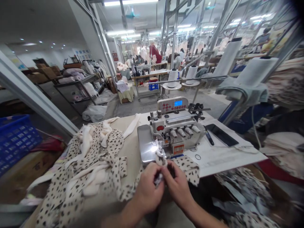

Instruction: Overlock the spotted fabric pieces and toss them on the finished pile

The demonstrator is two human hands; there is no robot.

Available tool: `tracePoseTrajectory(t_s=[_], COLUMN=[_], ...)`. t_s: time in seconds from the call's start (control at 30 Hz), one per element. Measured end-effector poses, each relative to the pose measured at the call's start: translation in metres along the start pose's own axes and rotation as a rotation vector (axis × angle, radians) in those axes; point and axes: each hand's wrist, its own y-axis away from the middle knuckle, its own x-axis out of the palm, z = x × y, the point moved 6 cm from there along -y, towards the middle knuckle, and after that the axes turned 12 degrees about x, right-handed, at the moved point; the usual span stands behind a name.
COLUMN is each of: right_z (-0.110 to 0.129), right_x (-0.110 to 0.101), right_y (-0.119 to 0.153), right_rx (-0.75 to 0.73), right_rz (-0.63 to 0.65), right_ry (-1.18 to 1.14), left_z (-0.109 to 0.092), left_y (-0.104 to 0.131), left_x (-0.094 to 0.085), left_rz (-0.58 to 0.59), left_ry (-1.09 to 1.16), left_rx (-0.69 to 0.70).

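Both hands meet at the front of a white sewing machine [177,126], just below its lit needle area. My left hand [150,185] has its fingers closed on spotted fabric [192,167]. Close against it, my right hand [177,183] pinches the same cloth between thumb and fingers. A bunched part of the cloth rises from the fingertips toward the machine's metal plate [146,144]. More cream fabric with dark spots [95,171] is heaped over the left of the table, with plain white fleecy pieces on it.
On the table's right lie a dark phone [222,134], a dark pen-like tool [209,138] and a small black ring [197,157]. Thread cones [173,77] stand behind the machine. A blue basket [19,139] is at far left; fabric scraps [247,190] fill the lower right.
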Motion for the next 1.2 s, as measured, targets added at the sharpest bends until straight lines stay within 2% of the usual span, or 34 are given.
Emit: tracePoseTrajectory(t_s=[0.07,0.13,0.2,0.27,0.33,0.43,0.5,0.57,0.63,0.83,0.9,0.97,1.03,1.07,1.13,1.2], right_z=[-0.016,-0.029,-0.038,-0.039,-0.034,-0.021,-0.014,-0.01,-0.01,-0.01,-0.013,-0.021,-0.034,-0.043,-0.064,-0.084], right_x=[-0.015,-0.028,-0.036,-0.042,-0.048,-0.056,-0.059,-0.059,-0.056,-0.041,-0.04,-0.039,-0.038,-0.037,-0.034,-0.031], right_y=[-0.001,-0.004,-0.01,-0.014,-0.015,-0.013,-0.01,-0.008,-0.007,-0.004,0.001,0.01,0.022,0.028,0.042,0.053], right_rx=[0.104,0.167,0.209,0.233,0.23,0.194,0.195,0.215,0.246,0.335,0.367,0.39,0.4,0.403,0.406,0.387], right_rz=[-0.079,-0.157,-0.184,-0.184,-0.175,-0.129,-0.067,-0.012,0.027,0.115,0.118,0.119,0.132,0.15,0.206,0.283], right_ry=[-0.14,-0.268,-0.34,-0.325,-0.256,-0.178,-0.15,-0.138,-0.168,-0.343,-0.363,-0.365,-0.335,-0.306,-0.24,-0.147], left_z=[-0.011,-0.014,-0.013,-0.01,-0.004,0.009,0.016,0.017,0.018,0.02,0.018,0.012,0.001,-0.005,-0.007,0.002], left_y=[-0.009,-0.019,-0.026,-0.03,-0.03,-0.027,-0.03,-0.039,-0.05,-0.099,-0.126,-0.159,-0.19,-0.203,-0.219,-0.221], left_x=[0.021,0.037,0.046,0.044,0.032,0.001,-0.026,-0.056,-0.083,-0.159,-0.182,-0.201,-0.207,-0.204,-0.187,-0.157], left_rz=[0.079,0.147,0.187,0.176,0.132,0.078,0.096,0.159,0.311,0.547,0.579,0.553,0.506,0.486,0.458,0.471], left_ry=[-0.06,-0.095,-0.124,-0.114,-0.047,0.179,0.37,0.434,0.37,-0.075,-0.285,-0.509,-0.678,-0.726,-0.742,-0.724], left_rx=[0.166,0.269,0.293,0.26,0.168,-0.054,-0.185,-0.228,-0.287,-0.285,-0.221,-0.105,0.066,0.155,0.247,0.29])
